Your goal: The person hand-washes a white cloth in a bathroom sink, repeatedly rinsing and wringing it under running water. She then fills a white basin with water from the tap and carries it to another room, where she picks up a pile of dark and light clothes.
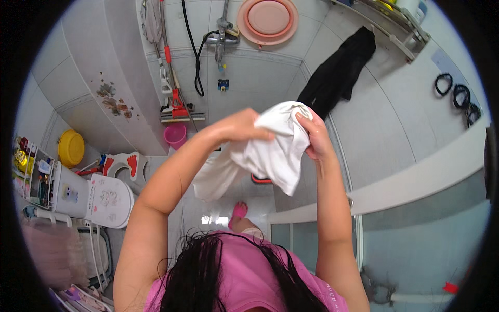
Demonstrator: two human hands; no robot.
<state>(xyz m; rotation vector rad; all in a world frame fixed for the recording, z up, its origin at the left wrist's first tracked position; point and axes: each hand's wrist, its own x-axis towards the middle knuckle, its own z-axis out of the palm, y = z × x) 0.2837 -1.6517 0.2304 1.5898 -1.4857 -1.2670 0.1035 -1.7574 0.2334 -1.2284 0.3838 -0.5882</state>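
Note:
A white cloth (278, 146), perhaps a garment, hangs bunched between my two hands in front of my chest. My right hand (317, 134) grips its upper right corner, thumb pressed over the gathered fabric. On the other side my left hand (245, 126) holds the cloth, with the thumb across the front and the other fingers hidden behind it. A looser part of the fabric droops down to the left over the tiled floor. Just beyond my right hand hangs a dark garment (337, 72).
The dark garment hangs below a metal rack (393, 35). Mops (177, 103) lean near a tap (222, 39) and a pink bucket (176, 135). A lidded toilet (111, 201) and step stool (124, 165) stand at left. A white-framed glass door (421, 218) is at right.

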